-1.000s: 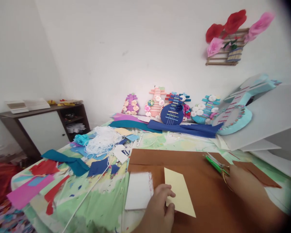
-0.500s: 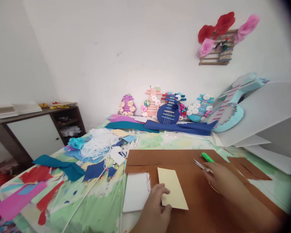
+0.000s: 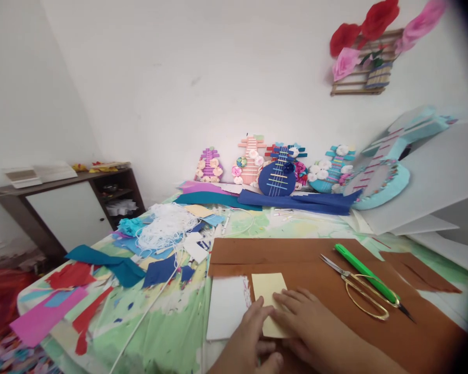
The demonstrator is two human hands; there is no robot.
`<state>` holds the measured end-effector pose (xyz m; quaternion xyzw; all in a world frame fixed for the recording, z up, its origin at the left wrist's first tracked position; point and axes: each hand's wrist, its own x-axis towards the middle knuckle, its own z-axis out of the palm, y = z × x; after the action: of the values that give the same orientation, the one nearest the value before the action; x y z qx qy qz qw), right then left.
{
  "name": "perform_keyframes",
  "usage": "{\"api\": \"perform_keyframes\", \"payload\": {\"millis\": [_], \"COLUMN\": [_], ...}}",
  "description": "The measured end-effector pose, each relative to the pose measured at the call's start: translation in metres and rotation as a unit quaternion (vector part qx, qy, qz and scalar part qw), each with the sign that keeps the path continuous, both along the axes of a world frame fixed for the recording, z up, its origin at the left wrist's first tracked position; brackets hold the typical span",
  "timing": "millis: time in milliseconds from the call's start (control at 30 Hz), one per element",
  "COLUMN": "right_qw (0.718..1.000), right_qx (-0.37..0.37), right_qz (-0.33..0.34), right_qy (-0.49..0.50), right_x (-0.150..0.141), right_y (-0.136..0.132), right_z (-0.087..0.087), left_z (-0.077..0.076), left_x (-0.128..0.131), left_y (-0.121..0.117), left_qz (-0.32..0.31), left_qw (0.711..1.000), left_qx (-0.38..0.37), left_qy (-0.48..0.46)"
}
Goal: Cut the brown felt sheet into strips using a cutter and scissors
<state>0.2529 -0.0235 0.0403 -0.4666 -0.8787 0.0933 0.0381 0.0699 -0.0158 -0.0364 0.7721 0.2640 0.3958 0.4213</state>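
The person is working at a bench point(image 3: 175, 327) spread with a green-and-white cloth, and both hands are meeting over a pale yellow card point(image 3: 268, 285). That card is lying on a large brown sheet point(image 3: 304, 262), just right of a white board point(image 3: 224, 311) whose right edge is showing reddish marks. The left hand point(image 3: 251, 332) is reaching over the card's left side, its fingertips touching the surface; the thumb is staying apart, so the fingers are looking released rather than clenched. The right hand point(image 3: 304, 317) is covering the card's lower right part, fingers stretched flat over it and nearly meeting the left ones; its thumb is partly hiding, so I cannot tell whether it is nipping the edge.

To the right, gold-handled scissors point(image 3: 345, 274) are lying on the brown sheet, with a green pointed tool point(image 3: 364, 271) resting against their handles. A smaller brown piece point(image 3: 417, 270) is lying beyond them. On the left, a heap of white string point(image 3: 166, 226) is sitting among scraps, with a teal strip point(image 3: 105, 265) and a magenta piece point(image 3: 49, 317) nearby. Along the wall, several lute-shaped decorations are standing, a navy one point(image 3: 276, 182) among them.
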Motion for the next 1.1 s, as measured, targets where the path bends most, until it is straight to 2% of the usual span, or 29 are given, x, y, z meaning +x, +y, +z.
{"api": "perform_keyframes", "payload": {"millis": [33,100,133,200,267,333,433,567,800,1100], "right_qw": [1.0,0.998,0.996,0.993,0.993,0.996,0.999,0.998,0.995,0.995], "right_qx": [0.021,0.067,0.089,0.119,0.11,0.071,0.001,-0.057,-0.09,-0.096], "right_qz": [0.0,0.0,-0.002,0.002,0.021,0.044,0.047,0.036,0.041,0.039], "right_qy": [-0.002,0.0,0.004,0.015,0.023,0.022,0.017,0.014,0.0,0.005], "right_x": [-0.001,0.0,0.002,0.008,0.013,0.015,0.015,0.01,-0.003,-0.004], "right_y": [0.0,0.002,0.003,0.007,0.009,0.009,0.006,0.011,0.032,0.04], "right_z": [0.002,0.004,0.003,-0.001,-0.007,-0.012,-0.012,-0.002,-0.005,-0.007], "left_z": [0.003,0.009,0.011,0.012,0.011,0.01,0.01,0.008,-0.003,0.004], "left_x": [-0.003,-0.008,-0.01,-0.011,-0.01,-0.007,-0.007,-0.014,-0.021,-0.021], "left_y": [0.0,0.001,0.001,0.002,0.002,0.001,-0.004,-0.012,-0.014,-0.017], "left_qz": [0.008,0.086,0.145,0.222,0.226,0.204,0.187,0.172,0.197,0.184], "left_qw": [0.999,0.983,0.961,0.894,0.836,0.812,0.814,0.819,0.785,0.795], "left_qx": [0.035,0.138,0.204,0.345,0.458,0.511,0.507,0.49,0.541,0.523], "left_qy": [0.018,0.082,0.121,0.18,0.199,0.197,0.214,0.246,0.229,0.248]}}
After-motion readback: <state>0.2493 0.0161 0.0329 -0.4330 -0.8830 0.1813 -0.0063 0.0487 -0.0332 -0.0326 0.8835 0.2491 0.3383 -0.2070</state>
